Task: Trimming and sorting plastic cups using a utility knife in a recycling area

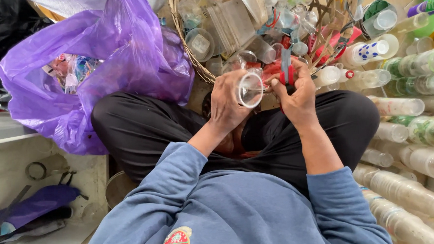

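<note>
the left hand (pixel 227 104) grasps a clear plastic cup (pixel 250 89) lying sideways, mouth toward the near side, just left of the right hand (pixel 296 93) clenched on red-handled scissors (pixel 283 71).

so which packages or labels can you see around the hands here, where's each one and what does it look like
Clear plastic cup: in the left hand, round rim toward the camera.
Red-handled scissors: in the right hand.
Purple plastic bag: left of the knees, open, colourful wrappers inside.
Woven basket: ahead of the hands, full of clear containers.
Labelled bottles: piled on the right, clear with green and white labels.
</note>
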